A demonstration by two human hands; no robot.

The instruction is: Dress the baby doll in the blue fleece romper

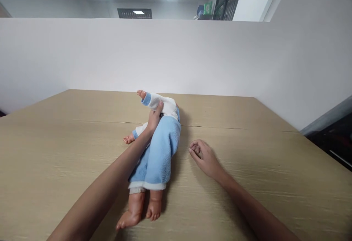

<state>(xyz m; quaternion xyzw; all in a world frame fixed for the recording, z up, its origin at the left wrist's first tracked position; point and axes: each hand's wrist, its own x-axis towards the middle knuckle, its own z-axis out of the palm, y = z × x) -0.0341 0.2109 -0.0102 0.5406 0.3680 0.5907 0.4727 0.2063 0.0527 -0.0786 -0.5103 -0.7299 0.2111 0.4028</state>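
Observation:
A baby doll [162, 145] in light blue trousers and a white top with blue cuffs lies on its side on the wooden table, bare feet toward me. My left hand [155, 118] grips the doll at its chest, thumb over the white sleeve. One doll arm points up to the left above my hand; the other rests lower, behind my forearm. The doll's head does not show. To the right of the doll, apart from it, my right hand [202, 156] rests near the tabletop with fingers curled in; nothing shows in them.
The wooden table [261, 160] has a seam running across it. A white partition wall [170, 56] rises behind its far edge and along the sides. Past the right edge is a dark object [332, 138]. Over the wall, ceiling lights and a green package [208, 8] are visible.

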